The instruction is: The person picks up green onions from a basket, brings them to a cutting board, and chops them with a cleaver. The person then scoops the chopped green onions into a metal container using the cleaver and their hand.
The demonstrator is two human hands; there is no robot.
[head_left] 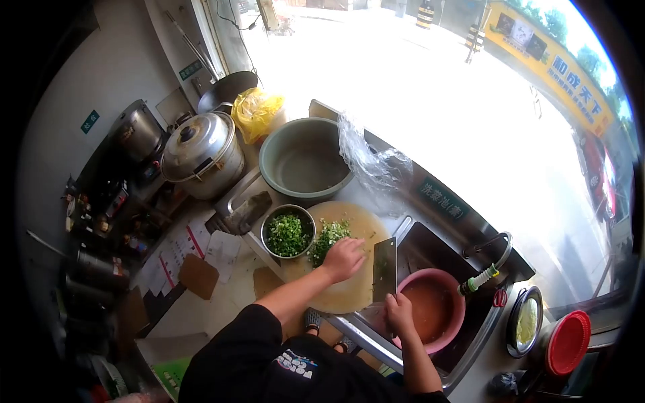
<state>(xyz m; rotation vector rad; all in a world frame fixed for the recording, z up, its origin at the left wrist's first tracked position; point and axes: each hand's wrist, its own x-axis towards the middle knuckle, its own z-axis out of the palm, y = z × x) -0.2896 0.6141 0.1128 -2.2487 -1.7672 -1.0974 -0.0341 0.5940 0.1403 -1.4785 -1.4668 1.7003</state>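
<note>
In the head view my right hand (399, 314) is closed round the handle of a cleaver (384, 270), whose broad blade stands over the right edge of a round cutting board (346, 293). My left hand (345, 259) is over the board, fingers loosely apart, beside a heap of chopped green onions (328, 236). Whether its fingertips touch the onions I cannot tell. Left of the heap, a metal bowl (264, 247) holds more chopped green onions (287, 234).
Behind the board stands a large grey-green basin (267, 158), with clear plastic (376, 161) over its rim. To the right, a pink basin (459, 310) of brownish water sits in the sink (430, 250) below a faucet (502, 240). A lidded pot (201, 151) stands at the left.
</note>
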